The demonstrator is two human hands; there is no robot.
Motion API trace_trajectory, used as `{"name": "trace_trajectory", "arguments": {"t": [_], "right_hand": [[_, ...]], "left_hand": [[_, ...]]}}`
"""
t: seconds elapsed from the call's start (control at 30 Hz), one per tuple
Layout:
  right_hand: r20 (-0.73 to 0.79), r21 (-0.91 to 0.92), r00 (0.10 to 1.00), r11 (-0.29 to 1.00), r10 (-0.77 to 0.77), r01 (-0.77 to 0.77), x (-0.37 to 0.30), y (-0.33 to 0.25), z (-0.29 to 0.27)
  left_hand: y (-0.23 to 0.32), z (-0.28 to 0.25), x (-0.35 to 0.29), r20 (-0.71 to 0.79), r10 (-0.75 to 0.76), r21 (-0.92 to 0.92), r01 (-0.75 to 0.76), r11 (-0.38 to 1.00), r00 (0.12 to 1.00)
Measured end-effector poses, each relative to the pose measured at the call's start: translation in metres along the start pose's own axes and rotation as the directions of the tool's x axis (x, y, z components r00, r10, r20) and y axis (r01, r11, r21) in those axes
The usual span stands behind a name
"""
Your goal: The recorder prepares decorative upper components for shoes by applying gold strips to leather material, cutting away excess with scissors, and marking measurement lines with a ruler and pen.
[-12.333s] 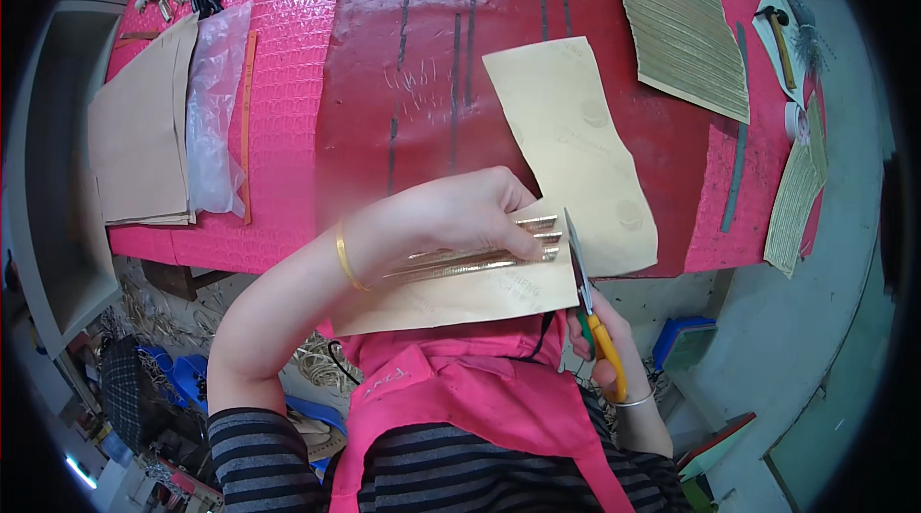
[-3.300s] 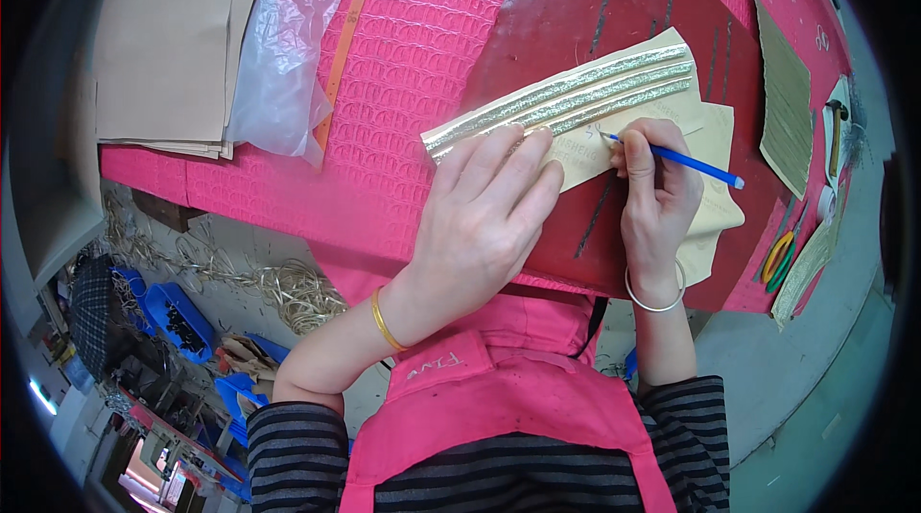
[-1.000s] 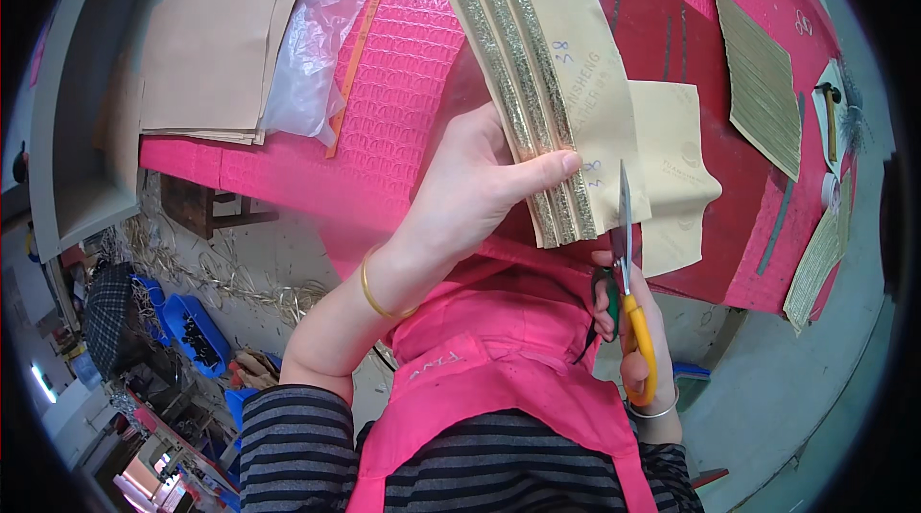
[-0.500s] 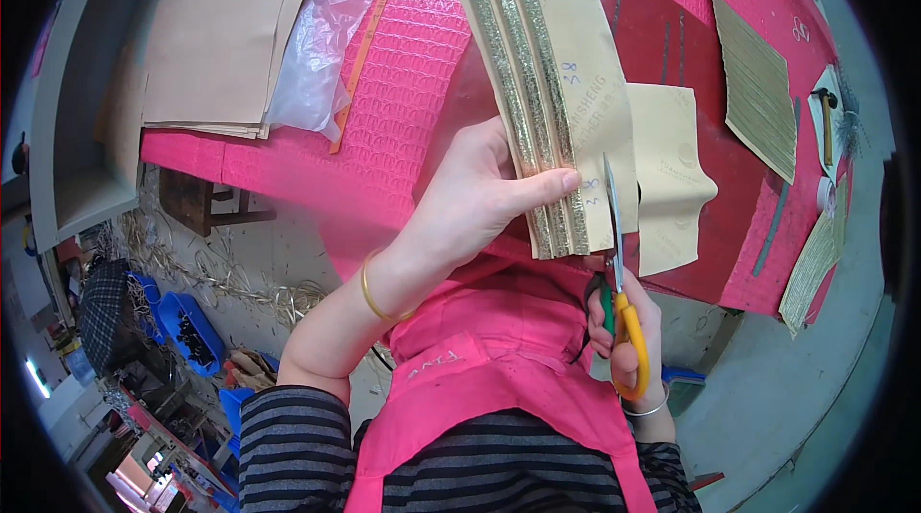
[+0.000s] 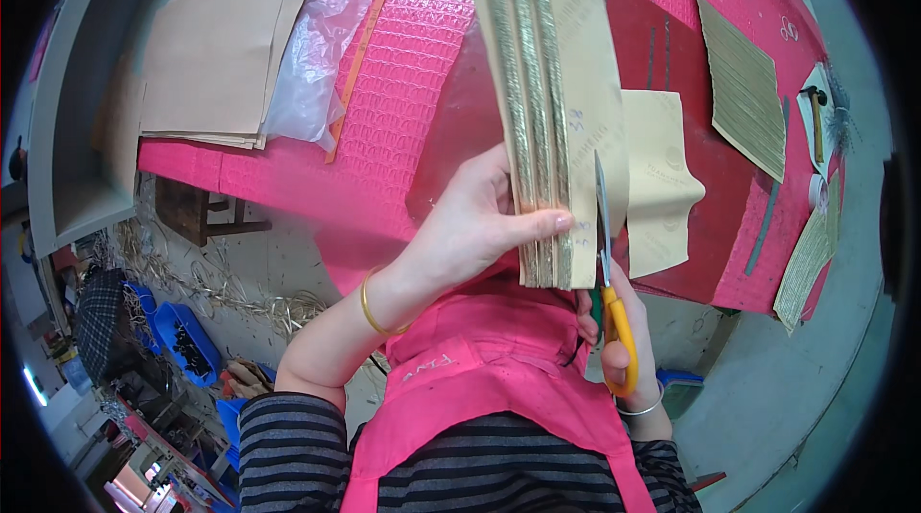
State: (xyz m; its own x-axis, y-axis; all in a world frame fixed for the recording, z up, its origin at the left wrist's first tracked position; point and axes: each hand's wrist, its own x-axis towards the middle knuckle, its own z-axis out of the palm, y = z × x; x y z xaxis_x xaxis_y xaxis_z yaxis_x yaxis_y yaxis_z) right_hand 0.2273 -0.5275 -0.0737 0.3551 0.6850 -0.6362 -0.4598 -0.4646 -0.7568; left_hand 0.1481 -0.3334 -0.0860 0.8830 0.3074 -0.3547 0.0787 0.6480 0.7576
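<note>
My left hand [image 5: 480,220] grips the near end of a tan sheet [image 5: 597,81] that has several gold braided strips [image 5: 531,81] running lengthwise along its left part. The thumb presses on top of the strips, and the other fingers are behind the sheet. Below and to the right, my right hand [image 5: 633,340] holds scissors [image 5: 619,326] by their yellow and green handles. One blade shows in front of the sheet, pointing away from me along its plain right side. The sheet hides the other blade.
A pink-covered table [image 5: 422,23] carries a stack of beige sheets [image 5: 211,52], a clear plastic bag [image 5: 321,52] and an orange strip [image 5: 360,67]. On a dark red mat [image 5: 710,215] rests another tan piece [image 5: 657,187]. Ribbed gold sheets [image 5: 748,86] and a hammer [image 5: 817,124] are at right.
The gold-striped sheet has come nearer to me, and its far end now shows. My left hand has lowered slightly with it. The scissors have shifted a little to the left.
</note>
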Motion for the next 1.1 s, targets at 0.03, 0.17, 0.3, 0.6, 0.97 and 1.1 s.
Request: {"name": "trace_trajectory", "arguments": {"t": [0.03, 0.17, 0.3, 0.6, 0.97, 1.1], "right_hand": [[-0.02, 0.015, 0.998, 0.998, -0.065, 0.066, 0.002, 0.001, 0.002], [-0.04, 0.009, 0.994, 0.995, -0.1, 0.1, 0.004, -0.001, 0.006], [-0.044, 0.034, 0.998, 0.998, 0.052, -0.051, 0.001, -0.005, 0.007], [-0.006, 0.144, 0.999, 0.988, -0.052, 0.052, 0.007, -0.009, 0.01], [0.022, 0.303, 0.99, 0.944, -0.142, 0.129, 0.009, -0.007, 0.012], [-0.005, 0.284, 0.98, 0.94, -0.198, 0.191, 0.013, -0.023, 0.02]], "left_hand": [[-0.002, 0.0, -0.001, 0.0, 0.002, 0.002, -0.002, 1.0, 1.0], [-0.007, 0.001, -0.003, 0.032, 0.092, 0.001, -0.092, 0.996, 0.995], [-0.008, 0.001, -0.005, 0.02, 0.075, -0.009, -0.074, 0.997, 0.997], [-0.014, 0.001, -0.01, 0.062, 0.052, -0.012, -0.051, 0.999, 0.997], [-0.026, 0.008, -0.019, 0.091, 0.007, -0.07, 0.0, 0.998, 0.996], [-0.03, 0.01, -0.025, 0.126, -0.019, -0.086, 0.03, 0.996, 0.992]]}}
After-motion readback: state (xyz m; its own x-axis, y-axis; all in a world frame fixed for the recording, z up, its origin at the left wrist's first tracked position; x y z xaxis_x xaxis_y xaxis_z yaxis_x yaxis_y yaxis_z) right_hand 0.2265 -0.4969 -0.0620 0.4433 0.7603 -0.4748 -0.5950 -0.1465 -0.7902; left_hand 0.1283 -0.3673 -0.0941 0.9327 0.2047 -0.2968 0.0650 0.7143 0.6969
